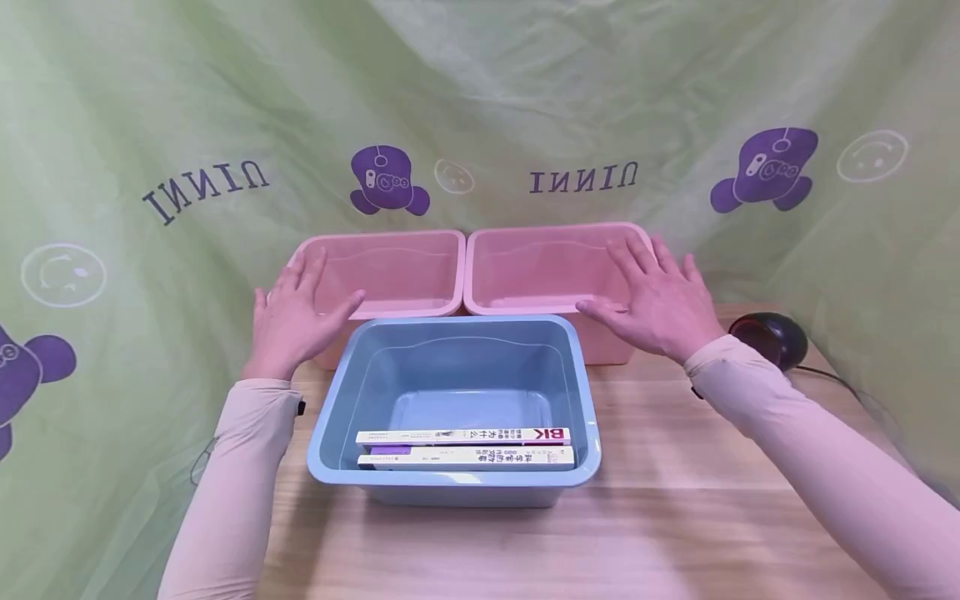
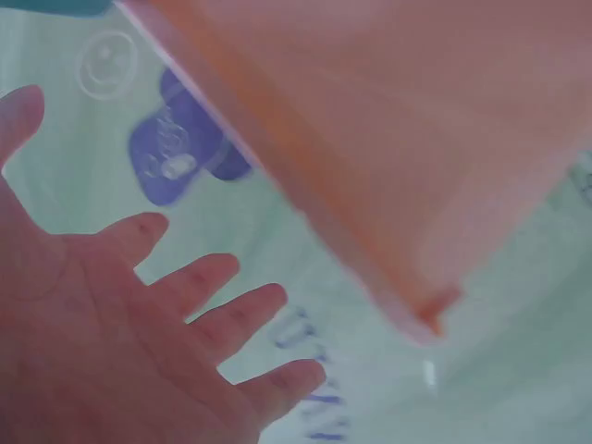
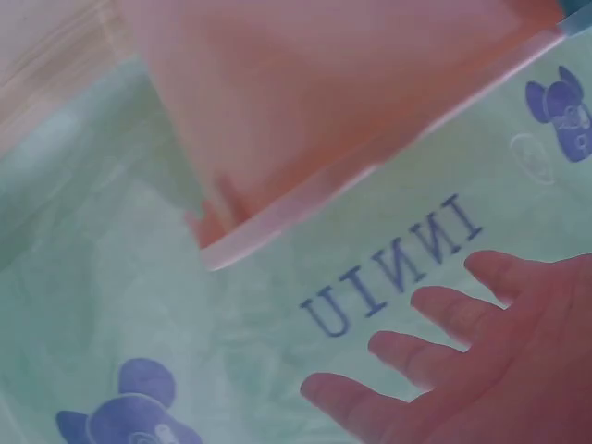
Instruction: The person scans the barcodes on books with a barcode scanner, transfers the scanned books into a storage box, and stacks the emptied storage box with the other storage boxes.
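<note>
Two pink bins stand side by side at the back: the left pink bin [image 1: 390, 271] and the right pink bin [image 1: 547, 267]. In front of them is a blue bin [image 1: 457, 492], with two books lying spine up along its near wall, a rear book [image 1: 465, 437] and a front book [image 1: 465, 458]. My left hand [image 1: 296, 321] is spread above the outer side of the left pink bin, holding nothing. Over the outer side of the right pink bin is my right hand [image 1: 660, 296], fingers spread and empty. Both wrist views show straight fingers apart from the bins' rims.
A light wooden table [image 1: 660, 500] carries the bins. At the back right stands a dark rounded object [image 1: 772, 337] with a cable running right. A green curtain [image 1: 480, 100] with purple prints hangs behind and at both sides.
</note>
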